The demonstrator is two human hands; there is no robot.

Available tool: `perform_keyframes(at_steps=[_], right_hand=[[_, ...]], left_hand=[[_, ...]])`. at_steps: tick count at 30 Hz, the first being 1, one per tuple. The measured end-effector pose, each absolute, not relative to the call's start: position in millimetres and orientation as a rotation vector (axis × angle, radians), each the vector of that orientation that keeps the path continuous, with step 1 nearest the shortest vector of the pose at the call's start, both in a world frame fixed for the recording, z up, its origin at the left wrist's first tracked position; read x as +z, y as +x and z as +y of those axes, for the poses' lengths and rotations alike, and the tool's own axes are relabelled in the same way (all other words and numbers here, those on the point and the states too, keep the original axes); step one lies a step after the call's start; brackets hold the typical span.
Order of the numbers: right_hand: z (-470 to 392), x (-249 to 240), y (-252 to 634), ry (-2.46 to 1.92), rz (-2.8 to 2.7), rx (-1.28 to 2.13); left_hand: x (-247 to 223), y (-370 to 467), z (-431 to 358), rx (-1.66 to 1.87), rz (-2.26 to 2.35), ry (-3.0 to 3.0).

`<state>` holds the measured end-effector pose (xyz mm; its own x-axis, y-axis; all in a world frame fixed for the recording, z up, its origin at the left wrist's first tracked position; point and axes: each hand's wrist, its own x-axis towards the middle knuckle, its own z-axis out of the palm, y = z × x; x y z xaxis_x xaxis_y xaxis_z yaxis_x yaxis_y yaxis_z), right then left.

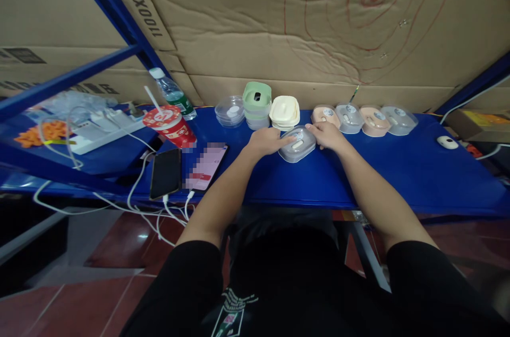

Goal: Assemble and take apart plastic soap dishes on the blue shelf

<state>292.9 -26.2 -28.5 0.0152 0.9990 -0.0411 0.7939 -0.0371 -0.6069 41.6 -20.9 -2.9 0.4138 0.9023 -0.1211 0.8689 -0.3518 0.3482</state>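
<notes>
A clear lidded container (pixel 298 146) with a pale tab and a round sticker is held just above or on the blue table, slightly tilted. My left hand (pixel 266 141) grips its left side, thumb over the lid. My right hand (pixel 325 135) holds its right corner with bent fingers. Behind it are a stack of cream lids (pixel 284 111), a green piece (pixel 257 97) on top of clear containers, and stacked clear round-cornered pieces (pixel 230 112). To the right stand closed containers, pink (pixel 374 120) and clear (pixel 399 120), in a row.
On the blue table (pixel 398 177) at left are two phones (pixel 166 173) with white cables, a red cup (pixel 171 127) with a straw and a water bottle (pixel 175 95). A white oval object (pixel 447 142) lies right. Cardboard (pixel 239 18) stands behind.
</notes>
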Motion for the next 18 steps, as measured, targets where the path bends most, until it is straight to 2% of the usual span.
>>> perform_keyframes(at_steps=[9, 18], right_hand=[[-25.5, -29.2, 295.0, -1.874, -1.845, 0.643], [-29.8, -24.5, 288.8, -1.893, -1.907, 0.440]], left_hand=[[-6.8, 42.9, -18.8, 0.163, 1.501, 2.335], [-4.2, 40.5, -20.3, 0.180, 1.374, 2.260]])
